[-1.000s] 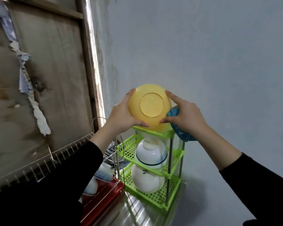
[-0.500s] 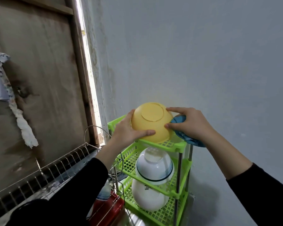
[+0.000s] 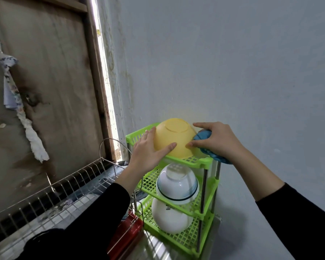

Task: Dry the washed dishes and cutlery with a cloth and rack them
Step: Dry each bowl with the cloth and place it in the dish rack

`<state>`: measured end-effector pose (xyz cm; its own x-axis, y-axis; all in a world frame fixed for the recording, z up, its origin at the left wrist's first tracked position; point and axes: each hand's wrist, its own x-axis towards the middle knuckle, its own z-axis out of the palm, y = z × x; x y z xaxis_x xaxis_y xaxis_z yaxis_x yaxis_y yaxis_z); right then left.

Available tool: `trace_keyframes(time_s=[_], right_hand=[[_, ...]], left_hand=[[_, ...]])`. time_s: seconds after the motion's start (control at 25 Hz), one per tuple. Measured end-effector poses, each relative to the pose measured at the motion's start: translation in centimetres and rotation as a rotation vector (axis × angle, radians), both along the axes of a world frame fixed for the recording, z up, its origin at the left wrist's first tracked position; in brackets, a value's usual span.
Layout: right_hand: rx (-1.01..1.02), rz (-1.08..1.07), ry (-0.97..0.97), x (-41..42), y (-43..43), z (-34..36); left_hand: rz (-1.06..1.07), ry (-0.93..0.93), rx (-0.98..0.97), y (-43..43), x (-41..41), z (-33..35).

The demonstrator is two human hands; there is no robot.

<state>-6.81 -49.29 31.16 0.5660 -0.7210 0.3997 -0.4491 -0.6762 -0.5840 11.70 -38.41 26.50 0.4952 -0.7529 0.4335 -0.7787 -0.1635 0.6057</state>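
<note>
Where the wire rack ends, the green rack carries a lower white bowl and a middle white bowl, both upturned; on its top tier the yellow bowl sits inverted, the left hand flat against it, fingers straight, the right hand clutching the blue cloth beside it. Three bowls appear racked; no cutlery shows.

Left grip spread flat, right grip clutching cloth
</note>
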Motion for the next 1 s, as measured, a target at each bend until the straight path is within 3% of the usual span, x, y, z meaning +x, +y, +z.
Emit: trace_keyframes(time_s=[0.12,0.36,0.72,1.0], right_hand=[[-0.004,0.040,-0.209,-1.5,2.0,-0.6],[-0.111,0.113,-0.289,-5.8,9.4,-1.9],[0.085,0.253,-0.246,-12.0,22.8,-8.2],[0.160,0.451,-0.158,-11.0,32.8,-12.7]], left_hand=[[0.069,-0.089,-0.042,1.7,-0.9,-0.6],[0.174,-0.260,-0.085,9.1,-5.4,-1.4],[0.338,-0.200,0.095,26.0,-14.9,-6.6],[0.552,-0.153,0.283,39.7,-18.5,-11.2]])
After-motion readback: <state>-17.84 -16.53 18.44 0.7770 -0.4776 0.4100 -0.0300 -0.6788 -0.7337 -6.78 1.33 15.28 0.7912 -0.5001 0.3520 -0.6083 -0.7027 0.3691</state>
